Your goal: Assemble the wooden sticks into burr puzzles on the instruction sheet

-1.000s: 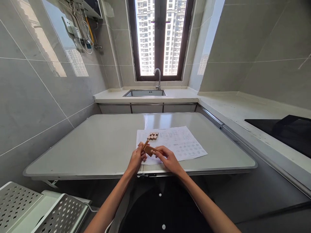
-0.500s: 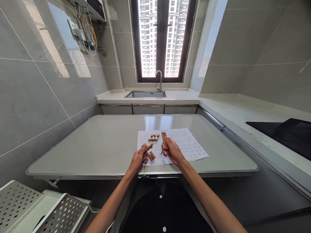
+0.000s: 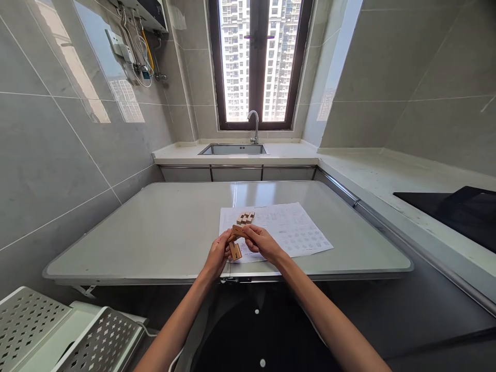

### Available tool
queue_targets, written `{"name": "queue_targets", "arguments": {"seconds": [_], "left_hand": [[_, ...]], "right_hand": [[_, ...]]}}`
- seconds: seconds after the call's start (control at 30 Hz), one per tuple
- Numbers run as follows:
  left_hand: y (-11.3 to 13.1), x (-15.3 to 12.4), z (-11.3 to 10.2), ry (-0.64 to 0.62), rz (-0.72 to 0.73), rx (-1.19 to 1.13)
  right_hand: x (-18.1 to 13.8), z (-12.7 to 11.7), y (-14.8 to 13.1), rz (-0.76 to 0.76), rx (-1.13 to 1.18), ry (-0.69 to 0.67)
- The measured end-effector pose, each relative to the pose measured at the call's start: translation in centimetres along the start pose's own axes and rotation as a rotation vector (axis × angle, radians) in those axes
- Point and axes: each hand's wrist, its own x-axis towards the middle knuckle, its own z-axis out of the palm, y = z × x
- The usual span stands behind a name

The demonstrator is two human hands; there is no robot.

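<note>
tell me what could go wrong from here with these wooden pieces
The lower piece might slip from the left hand and fall off, as it is held close to the near edge of the table.
The right hand, holding the upper piece, could nudge the blocks just beyond.
The sheet under the blocks might shift if a hand catches it.

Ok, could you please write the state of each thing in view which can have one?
Left hand: closed on lower wooden piece
Right hand: pinching upper wooden piece
Held pieces: close together; joining unclear
Pale wooden blocks: resting on paper
Paper: printed, spread out
Table: unfolded
Faucet: no flow visible
</note>
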Motion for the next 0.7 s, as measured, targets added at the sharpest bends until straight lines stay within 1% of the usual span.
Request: {"name": "queue_targets", "arguments": {"seconds": [0.23, 0.47, 0.6, 0.7], "left_hand": [[-0.3, 0.4, -0.8, 0.062, 0.018, -0.03], [-1.0, 0.8, -1.6, 0.098, 0.023, -0.068], [-1.0, 0.9, -1.7, 0.09, 0.025, -0.101], [-0.8, 0.8, -1.4, 0.043, 0.032, -0.119]], "right_hand": [[0.3, 1.7, 0.5, 0.015, 0.078, 0.01], [0.2, 2.5, 0.4, 0.068, 0.128, 0.021], [-0.2, 2.7, 0.9, 0.072, 0.166, 0.042], [-0.5, 2.7, 1.5, 0.06, 0.18, 0.066]]}}
